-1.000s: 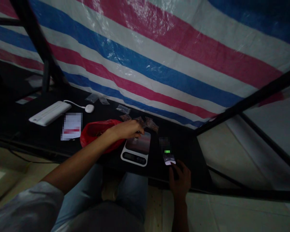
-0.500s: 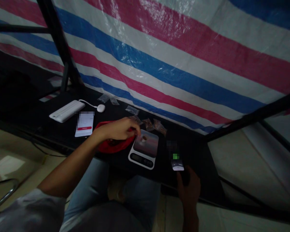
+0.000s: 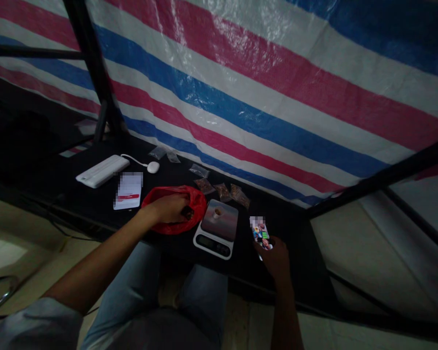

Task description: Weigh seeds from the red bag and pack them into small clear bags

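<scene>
My left hand (image 3: 170, 209) reaches into a red plastic bag (image 3: 195, 201) on the black table (image 3: 95, 194), fingers curled around something dark I cannot make out. Right of the bag stands a small white kitchen scale (image 3: 216, 228) with one small light piece (image 3: 217, 212) on its platform. My right hand (image 3: 273, 255) rests at the table's front edge, its fingers closed on the lower end of a lit phone (image 3: 260, 232).
Several small clear packets (image 3: 222, 191), some with brown contents, lie behind the scale along a striped red, white and blue tarp (image 3: 277, 97). At the left lie a white box-shaped device (image 3: 102, 170), a white round puck on a cable (image 3: 153, 167) and a white card (image 3: 128, 191). Black frame bars (image 3: 91, 63) rise at the back left.
My left hand drew back from over the scale into the red bag, leaving a small piece on the platform. The phone screen changed from dark with a green spot to a colourful display.
</scene>
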`<state>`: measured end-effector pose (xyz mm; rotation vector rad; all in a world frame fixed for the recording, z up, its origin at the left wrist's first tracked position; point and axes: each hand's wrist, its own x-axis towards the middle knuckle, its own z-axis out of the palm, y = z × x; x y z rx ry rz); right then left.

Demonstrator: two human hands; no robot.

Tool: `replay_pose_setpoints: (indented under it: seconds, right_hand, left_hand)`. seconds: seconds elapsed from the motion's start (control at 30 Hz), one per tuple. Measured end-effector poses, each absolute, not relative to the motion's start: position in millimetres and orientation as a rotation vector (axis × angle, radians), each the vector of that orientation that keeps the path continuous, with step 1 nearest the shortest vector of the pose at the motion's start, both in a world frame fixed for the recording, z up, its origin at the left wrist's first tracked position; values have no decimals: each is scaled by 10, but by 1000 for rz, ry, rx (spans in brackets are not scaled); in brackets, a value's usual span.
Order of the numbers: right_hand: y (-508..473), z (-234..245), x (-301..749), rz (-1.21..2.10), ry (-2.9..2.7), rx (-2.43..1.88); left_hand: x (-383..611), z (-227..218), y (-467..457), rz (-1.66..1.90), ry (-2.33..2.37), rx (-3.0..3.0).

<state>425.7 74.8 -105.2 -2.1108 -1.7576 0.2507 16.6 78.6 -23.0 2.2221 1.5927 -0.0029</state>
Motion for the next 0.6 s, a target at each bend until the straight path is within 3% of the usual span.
replay_pose_setpoints:
  seconds: [0.43,0.6]
  right_hand:
    - [746,-1016,4265,287,-1757,-2140]
    - [637,-904,4255,136,-1601,-2008]
  left_hand:
    - [145,-334,657,73,1643,2297]
    - [99,-383,647,151,1674,2295]
